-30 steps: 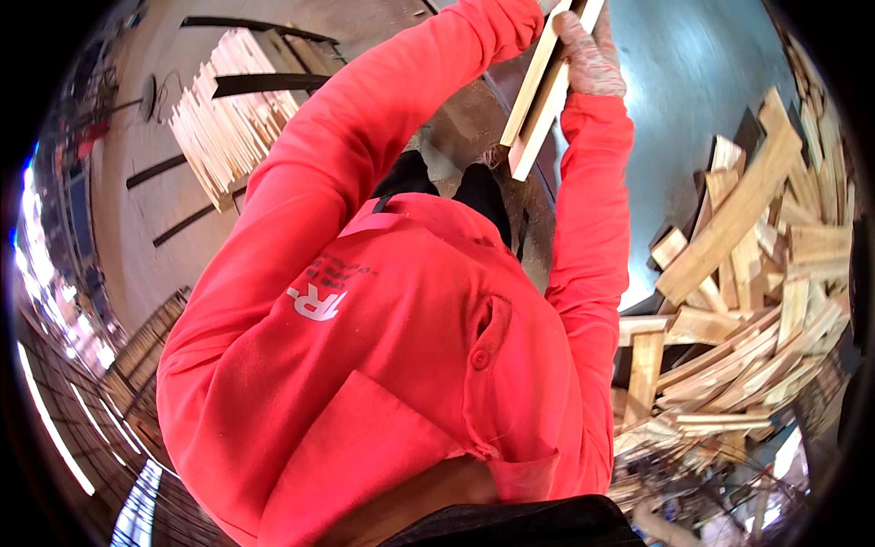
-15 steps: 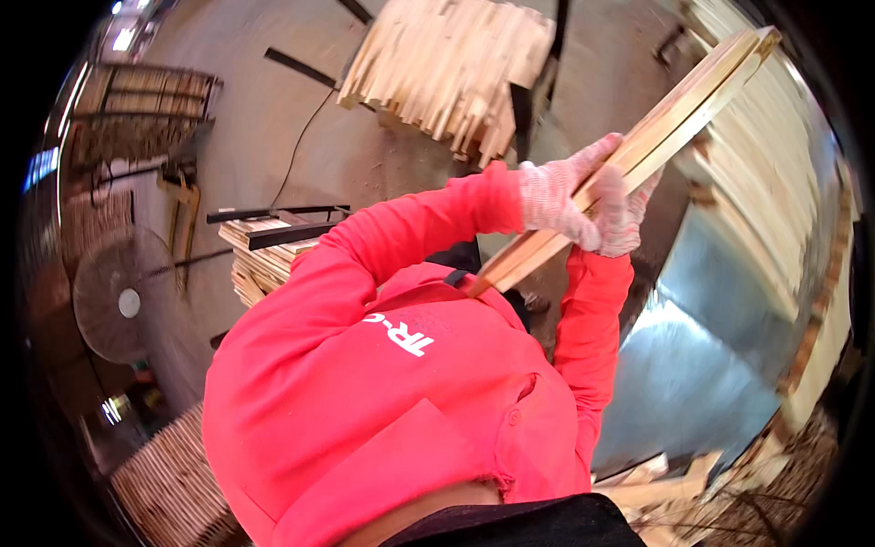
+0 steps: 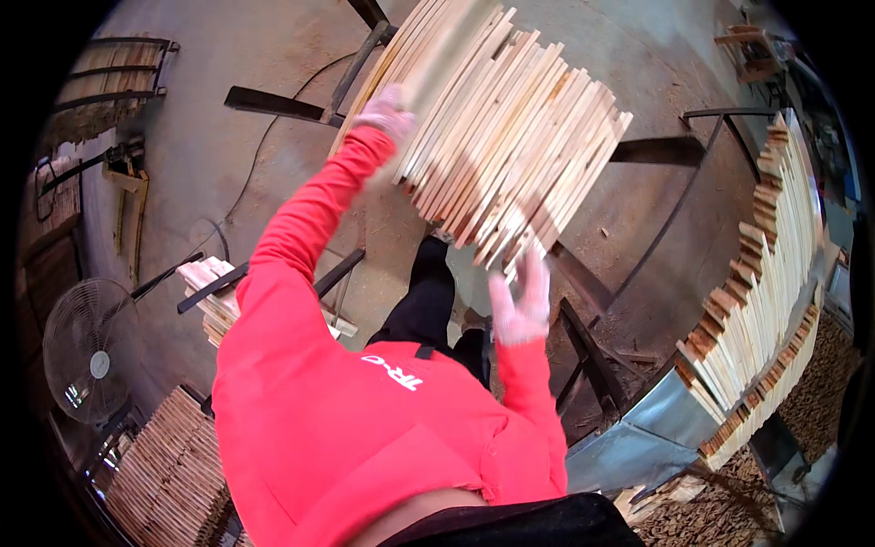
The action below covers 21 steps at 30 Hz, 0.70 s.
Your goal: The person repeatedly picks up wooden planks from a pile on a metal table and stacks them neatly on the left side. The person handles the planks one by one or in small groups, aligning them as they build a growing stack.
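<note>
A stack of pale wooden slats (image 3: 519,137) lies ahead of me, their near ends uneven. At the left side of the stack, my left hand (image 3: 387,113), in a light knitted glove, is closed on the edge of a wooden slat (image 3: 447,59). That slat is blurred and slants over the stack. My right hand (image 3: 522,301), gloved the same way, is at the near ends of the stack with its fingers spread. Nothing shows in its grasp. Whether its fingertips touch the slat ends I cannot tell.
Black metal bars (image 3: 661,150) stick out around the stack. At the right, many slats (image 3: 761,301) lie in a row on a shiny metal table (image 3: 638,438). A round fan (image 3: 89,351) stands at the left, near another slat pile (image 3: 169,465). A cable (image 3: 264,137) crosses the floor.
Both hands held slats together at the right; now they are apart over the stack, the left far forward, the right let go. My view has turned right, and the stack appears nearer.
</note>
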{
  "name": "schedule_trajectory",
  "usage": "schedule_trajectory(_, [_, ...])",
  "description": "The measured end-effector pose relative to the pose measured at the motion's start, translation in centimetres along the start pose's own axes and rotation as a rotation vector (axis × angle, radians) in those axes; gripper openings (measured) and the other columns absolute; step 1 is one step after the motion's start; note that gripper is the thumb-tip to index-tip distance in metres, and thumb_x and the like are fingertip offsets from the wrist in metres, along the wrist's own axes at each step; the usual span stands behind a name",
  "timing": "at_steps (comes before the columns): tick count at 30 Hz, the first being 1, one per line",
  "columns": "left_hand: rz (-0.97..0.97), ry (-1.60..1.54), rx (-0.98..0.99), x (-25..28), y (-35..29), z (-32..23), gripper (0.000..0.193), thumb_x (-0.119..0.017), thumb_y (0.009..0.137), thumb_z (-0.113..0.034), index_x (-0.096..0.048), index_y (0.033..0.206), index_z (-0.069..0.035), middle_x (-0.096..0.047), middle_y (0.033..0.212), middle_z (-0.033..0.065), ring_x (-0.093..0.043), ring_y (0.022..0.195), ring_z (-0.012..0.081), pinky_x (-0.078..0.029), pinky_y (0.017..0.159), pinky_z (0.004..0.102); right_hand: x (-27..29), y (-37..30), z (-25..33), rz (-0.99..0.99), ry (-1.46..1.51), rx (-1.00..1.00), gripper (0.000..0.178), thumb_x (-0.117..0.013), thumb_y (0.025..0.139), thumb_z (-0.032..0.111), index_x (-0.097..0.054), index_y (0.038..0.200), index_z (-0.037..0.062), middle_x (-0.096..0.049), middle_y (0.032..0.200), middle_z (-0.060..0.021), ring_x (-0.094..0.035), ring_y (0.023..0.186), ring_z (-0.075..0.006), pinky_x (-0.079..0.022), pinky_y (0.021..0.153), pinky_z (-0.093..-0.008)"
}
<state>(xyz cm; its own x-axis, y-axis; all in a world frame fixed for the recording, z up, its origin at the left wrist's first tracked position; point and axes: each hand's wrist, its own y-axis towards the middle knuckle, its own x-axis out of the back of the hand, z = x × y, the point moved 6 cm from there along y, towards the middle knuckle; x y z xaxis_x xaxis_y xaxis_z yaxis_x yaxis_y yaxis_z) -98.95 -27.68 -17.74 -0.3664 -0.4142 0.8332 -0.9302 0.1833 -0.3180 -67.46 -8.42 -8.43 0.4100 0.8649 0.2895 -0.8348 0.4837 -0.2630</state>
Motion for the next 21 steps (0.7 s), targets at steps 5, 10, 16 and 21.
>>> schedule_trajectory(5, [-0.116, 0.125, 0.037, 4.0, 11.7, 10.6, 0.053, -0.065, 0.084, -0.023, -0.047, 0.133, -0.013, -0.065, 0.11, 0.0202, -0.063, 0.099, 0.0353, -0.05, 0.086, 0.0416, -0.4, -10.6, -12.2, -0.07, 0.217, -0.493, 0.058, -0.061, 0.088, 0.002, -0.038, 0.142, -0.0002, -0.05, 0.133, -0.0133, -0.052, 0.118, -0.0222, -0.042, 0.101, -0.0349])
schedule_trajectory(10, [0.003, -0.021, -0.019, -4.7, 16.6, 20.2, 0.047, -0.059, 0.093, -0.031, -0.046, 0.135, -0.015, -0.062, 0.116, 0.0219, -0.061, 0.104, 0.0359, -0.048, 0.089, 0.0419, -5.1, -12.2, -13.1, -0.016, 0.357, -0.621, 0.046, -0.054, 0.096, 0.016, -0.045, 0.138, 0.0023, -0.059, 0.12, -0.0115, -0.06, 0.101, -0.0179, -0.047, 0.09, -0.0323])
schedule_trajectory(16, [0.0, 0.183, 0.034, -5.7, 18.5, 21.5, 0.053, -0.041, 0.099, -0.039, -0.039, 0.14, -0.006, -0.048, 0.137, 0.0183, -0.054, 0.118, 0.0342, -0.041, 0.101, 0.043, -0.9, -13.4, -13.3, -0.089, -0.034, -0.462, 0.042, -0.057, 0.094, 0.021, -0.053, 0.13, 0.0014, -0.063, 0.114, -0.017, -0.062, 0.105, -0.026, -0.049, 0.093, -0.0361])
schedule_trajectory(21, [-0.465, -0.264, -0.476, -0.5, 4.9, 2.4, 0.046, -0.047, 0.098, -0.024, -0.043, 0.134, 0.005, -0.056, 0.124, 0.021, -0.059, 0.109, 0.0305, -0.047, 0.095, 0.0396, 13.2, -23.9, -12.5, -0.446, -0.709, -0.505, 0.041, -0.06, 0.088, 0.032, -0.059, 0.124, 0.0126, -0.063, 0.118, -0.0138, -0.06, 0.108, -0.033, -0.049, 0.092, -0.0419])
